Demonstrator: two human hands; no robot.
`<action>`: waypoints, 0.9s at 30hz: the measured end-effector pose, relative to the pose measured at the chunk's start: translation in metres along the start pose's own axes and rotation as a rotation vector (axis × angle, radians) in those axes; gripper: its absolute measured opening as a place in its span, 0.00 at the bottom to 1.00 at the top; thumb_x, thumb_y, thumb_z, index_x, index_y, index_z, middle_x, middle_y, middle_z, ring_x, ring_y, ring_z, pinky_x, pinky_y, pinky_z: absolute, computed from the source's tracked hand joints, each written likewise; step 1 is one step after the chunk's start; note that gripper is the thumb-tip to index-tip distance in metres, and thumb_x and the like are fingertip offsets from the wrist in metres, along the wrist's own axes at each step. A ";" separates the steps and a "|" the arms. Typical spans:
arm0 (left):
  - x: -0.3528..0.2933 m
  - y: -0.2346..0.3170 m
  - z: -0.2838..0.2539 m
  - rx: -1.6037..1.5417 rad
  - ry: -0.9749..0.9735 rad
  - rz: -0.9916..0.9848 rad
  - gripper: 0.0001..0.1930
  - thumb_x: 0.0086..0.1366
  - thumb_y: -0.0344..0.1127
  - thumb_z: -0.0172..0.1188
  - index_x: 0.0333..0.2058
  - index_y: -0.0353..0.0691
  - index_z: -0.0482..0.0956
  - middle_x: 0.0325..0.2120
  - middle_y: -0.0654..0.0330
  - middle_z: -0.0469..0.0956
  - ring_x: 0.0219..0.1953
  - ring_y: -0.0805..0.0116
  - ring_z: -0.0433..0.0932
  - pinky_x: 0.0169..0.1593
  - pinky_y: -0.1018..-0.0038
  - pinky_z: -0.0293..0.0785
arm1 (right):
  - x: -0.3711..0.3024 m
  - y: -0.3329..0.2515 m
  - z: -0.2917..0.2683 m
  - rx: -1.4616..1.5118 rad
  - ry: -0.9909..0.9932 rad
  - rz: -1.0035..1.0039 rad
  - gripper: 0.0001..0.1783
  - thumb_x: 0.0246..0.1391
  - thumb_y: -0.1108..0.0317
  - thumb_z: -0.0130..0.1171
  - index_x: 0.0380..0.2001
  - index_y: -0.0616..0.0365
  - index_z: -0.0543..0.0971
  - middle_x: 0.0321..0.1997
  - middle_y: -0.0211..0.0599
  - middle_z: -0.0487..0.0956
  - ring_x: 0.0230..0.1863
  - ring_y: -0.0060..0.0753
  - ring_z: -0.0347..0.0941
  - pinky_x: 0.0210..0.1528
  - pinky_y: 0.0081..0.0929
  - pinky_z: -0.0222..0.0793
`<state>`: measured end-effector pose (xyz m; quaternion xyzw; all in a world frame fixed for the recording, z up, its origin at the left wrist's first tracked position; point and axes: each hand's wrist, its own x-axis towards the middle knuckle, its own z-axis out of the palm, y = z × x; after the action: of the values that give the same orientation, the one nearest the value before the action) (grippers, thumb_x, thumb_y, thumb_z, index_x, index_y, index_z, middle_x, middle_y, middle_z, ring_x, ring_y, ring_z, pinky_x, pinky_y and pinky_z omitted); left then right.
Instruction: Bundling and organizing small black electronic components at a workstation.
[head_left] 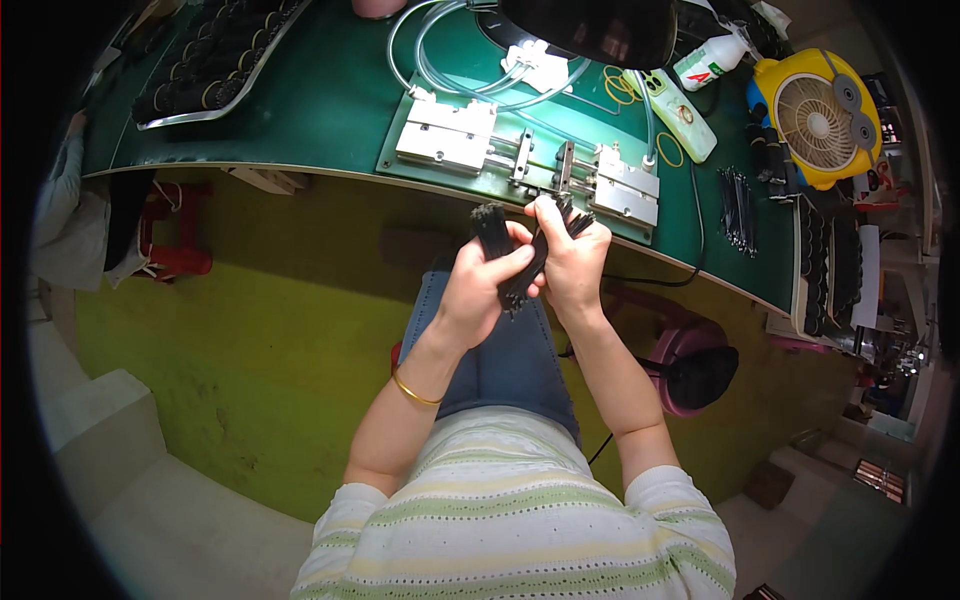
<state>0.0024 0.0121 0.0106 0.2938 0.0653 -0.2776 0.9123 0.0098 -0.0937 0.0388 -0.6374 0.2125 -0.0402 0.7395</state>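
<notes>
My left hand [476, 290] is closed around a bundle of short, thin black wires [490, 230], whose tops stick up above my fingers. Beside it, my right hand [574, 268] grips more of these black wires [541, 252], held at a slant with the thumb on top. Both hands are close together in front of the bench edge. Just beyond them, a green plate [395, 160] carries two silver pneumatic cylinder blocks [445, 133] facing each other, with small dark jaws [563, 165] between them.
Clear air tubes [425, 60] loop behind the cylinders under a dark lamp [600, 25]. To the right lie a phone [680, 115], a white bottle [712, 60], loose black wires [737, 212] and a yellow fan [818, 118]. A tray of black parts [215, 65] sits at left.
</notes>
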 end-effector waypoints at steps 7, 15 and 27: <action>-0.011 0.016 0.001 0.116 0.000 -0.060 0.11 0.55 0.25 0.55 0.38 0.29 0.70 0.28 0.59 0.73 0.30 0.70 0.75 0.35 0.76 0.75 | 0.000 0.005 -0.007 -0.091 -0.088 -0.197 0.12 0.50 0.66 0.55 0.19 0.64 0.75 0.12 0.26 0.70 0.12 0.11 0.63 0.09 0.13 0.54; -0.010 0.006 -0.007 0.157 0.072 -0.018 0.10 0.54 0.24 0.56 0.37 0.29 0.71 0.30 0.58 0.75 0.31 0.71 0.76 0.36 0.77 0.74 | -0.010 0.003 -0.005 -0.131 -0.123 -0.171 0.09 0.50 0.68 0.55 0.23 0.64 0.77 0.13 0.23 0.70 0.13 0.10 0.61 0.13 0.11 0.55; -0.005 -0.003 -0.011 0.090 0.053 0.005 0.08 0.55 0.25 0.56 0.35 0.31 0.71 0.29 0.59 0.75 0.31 0.73 0.75 0.36 0.78 0.73 | -0.006 0.005 -0.004 -0.122 -0.103 -0.204 0.09 0.50 0.69 0.54 0.24 0.65 0.77 0.13 0.22 0.68 0.14 0.09 0.59 0.13 0.11 0.53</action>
<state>-0.0035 0.0187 0.0014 0.3420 0.0760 -0.2700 0.8969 0.0014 -0.0942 0.0350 -0.7009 0.1106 -0.0695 0.7012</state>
